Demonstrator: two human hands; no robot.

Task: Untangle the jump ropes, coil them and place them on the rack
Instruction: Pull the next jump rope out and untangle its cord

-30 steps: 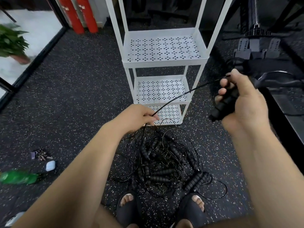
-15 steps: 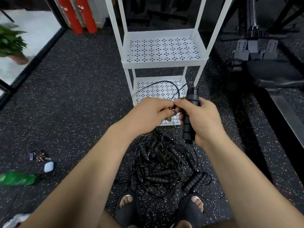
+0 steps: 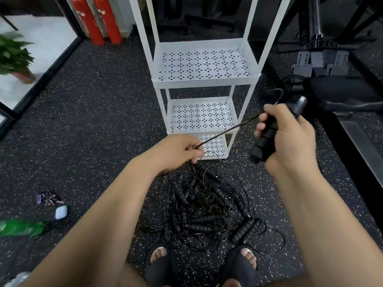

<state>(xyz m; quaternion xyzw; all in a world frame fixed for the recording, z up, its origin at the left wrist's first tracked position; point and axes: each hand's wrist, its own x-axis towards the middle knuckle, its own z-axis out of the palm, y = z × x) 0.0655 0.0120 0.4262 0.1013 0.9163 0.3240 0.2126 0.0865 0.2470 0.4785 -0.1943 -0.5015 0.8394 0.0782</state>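
Head view. Right hand point(image 3: 290, 139) closed around ribbed black foam handle point(image 3: 264, 145), gripped mid-length, silver-capped end poking up past the knuckles. Left hand point(image 3: 180, 151) pinched shut on thin black rope cord point(image 3: 230, 130), drawn taut in a straight diagonal line between the two grips. Below the left grip, cord dropping straight into tangled heap of black jump ropes point(image 3: 205, 212) on the floor, near the sandalled feet.

Just beyond both grips, white three-tier metal rack point(image 3: 205, 80), shelves of perforated sheet with a diamond-dot pattern, all three tiers bare as far as visible.

Progress, judged from the scene: early. Only one rope being pulled out of the heap; no finished coil anywhere, nothing on the rack. Left to do: free this rope, coil it, shelve it, then repeat for the many handles in the pile.

Materials: handles soft-looking, segmented foam, matte; cords thin, wiry and glossy, holding springy loops rather than lying limp, so likely to snag on each other. Speckled black rubber floor point(image 3: 103, 121) underneath, grainy and non-slip in appearance.
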